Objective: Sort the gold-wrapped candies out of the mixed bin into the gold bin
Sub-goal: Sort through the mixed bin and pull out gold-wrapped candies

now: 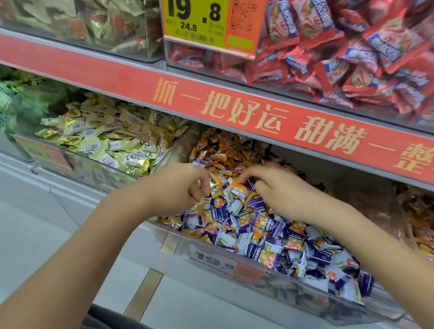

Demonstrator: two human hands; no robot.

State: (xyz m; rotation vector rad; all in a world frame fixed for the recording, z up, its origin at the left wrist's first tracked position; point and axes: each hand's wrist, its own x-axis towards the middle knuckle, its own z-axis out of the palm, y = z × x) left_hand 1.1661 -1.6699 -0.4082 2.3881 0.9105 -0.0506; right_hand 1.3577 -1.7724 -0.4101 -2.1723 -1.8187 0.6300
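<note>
**Both hands in the mixed bin**

Your left hand [184,185] pinches gold-wrapped candies [214,185] over the mixed bin [255,276]; your right hand [273,185] curls onto wrappers, grip hidden. The gold bin [84,161] sits left, partly shadowed.

Mixed bin [292,293] open at front and top; red shelf edge [214,108] overhangs its rear, limiting headroom. Clear divider wall [179,146] stands between it and gold bin [84,161]. Both hands crowd the bin's middle.

A shop's bulk-candy aisle: clear bins [267,276] are holding wrapped sweets, a price tag [194,15] is showing 19.8, and a red shelf banner [214,105] is running across.
</note>
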